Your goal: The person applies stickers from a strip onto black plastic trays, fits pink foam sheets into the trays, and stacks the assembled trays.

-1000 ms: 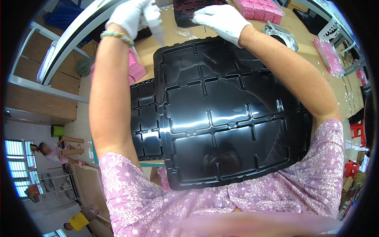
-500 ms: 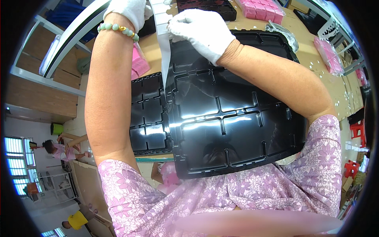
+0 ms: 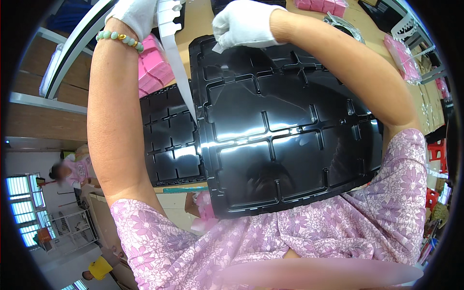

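Observation:
My left hand (image 3: 131,18), in a white glove, is at the upper left, closed on a white sticker strip (image 3: 178,65). Its fingertips are partly hidden. The strip hangs down with a notched edge, its pointed end over the gap between two black plastic trays. My gloved right hand (image 3: 246,24) pinches a small white sticker (image 3: 218,48) above the far-left corner of the large black tray (image 3: 295,159). That tray leans against my front, its moulded ridges facing up. A smaller-looking black tray (image 3: 171,140) lies beside it on the left.
Pink blocks (image 3: 152,65) lie beside my left forearm. More pink packs (image 3: 321,6) and a wrapped pink pack (image 3: 403,58) sit at the far right of the table, near crumpled clear plastic (image 3: 344,26). A metal frame stands at left. Two people are in the left background.
My right hand has moved away from the strip, rightward, with a small white sticker in its fingers. My left hand and the strip have shifted left.

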Demonstrator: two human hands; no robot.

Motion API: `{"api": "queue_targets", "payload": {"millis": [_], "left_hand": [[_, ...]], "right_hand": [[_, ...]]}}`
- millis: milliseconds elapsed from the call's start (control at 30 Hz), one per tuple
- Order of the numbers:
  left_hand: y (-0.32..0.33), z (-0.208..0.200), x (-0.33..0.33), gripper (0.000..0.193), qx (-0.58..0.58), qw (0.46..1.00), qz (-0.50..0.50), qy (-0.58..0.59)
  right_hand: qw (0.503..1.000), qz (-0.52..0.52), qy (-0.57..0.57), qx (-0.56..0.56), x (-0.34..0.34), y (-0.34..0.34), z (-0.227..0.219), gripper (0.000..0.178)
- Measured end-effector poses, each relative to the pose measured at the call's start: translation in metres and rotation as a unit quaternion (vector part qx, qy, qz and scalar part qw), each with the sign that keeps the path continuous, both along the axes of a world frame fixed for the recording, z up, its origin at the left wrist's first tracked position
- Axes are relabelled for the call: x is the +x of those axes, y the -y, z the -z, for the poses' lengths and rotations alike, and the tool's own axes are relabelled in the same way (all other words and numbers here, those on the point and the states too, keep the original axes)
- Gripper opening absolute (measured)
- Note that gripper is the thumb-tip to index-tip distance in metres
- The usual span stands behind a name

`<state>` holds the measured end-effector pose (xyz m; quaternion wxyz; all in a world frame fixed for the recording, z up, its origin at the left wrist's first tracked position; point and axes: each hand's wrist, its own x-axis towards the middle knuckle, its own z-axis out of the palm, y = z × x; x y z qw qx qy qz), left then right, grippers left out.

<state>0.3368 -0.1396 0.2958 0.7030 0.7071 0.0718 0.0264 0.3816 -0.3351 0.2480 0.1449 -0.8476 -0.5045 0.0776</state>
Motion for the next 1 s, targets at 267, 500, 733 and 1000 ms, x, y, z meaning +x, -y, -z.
{"api": "queue_targets", "payload": {"millis": [267,500,733,1000], "left_hand": [[0.013,-0.001,-0.001,0.012,-0.066,0.996,0.052,-0.021],[0.018,0.013,-0.004,0.011,-0.096,0.993,0.068,-0.003],[0.03,0.018,-0.003,0.014,-0.071,0.996,0.052,0.026],[0.035,0.037,0.024,0.023,-0.042,0.996,0.009,0.074]], "right_hand": [[0.966,-0.057,0.161,-0.193,0.01,-0.028,0.001,0.035],[0.99,0.034,0.105,0.093,0.012,-0.012,0.042,0.024],[0.909,-0.009,-0.169,0.38,-0.03,0.028,0.038,0.031],[0.951,0.091,0.042,0.293,-0.045,0.033,0.027,0.023]]}}
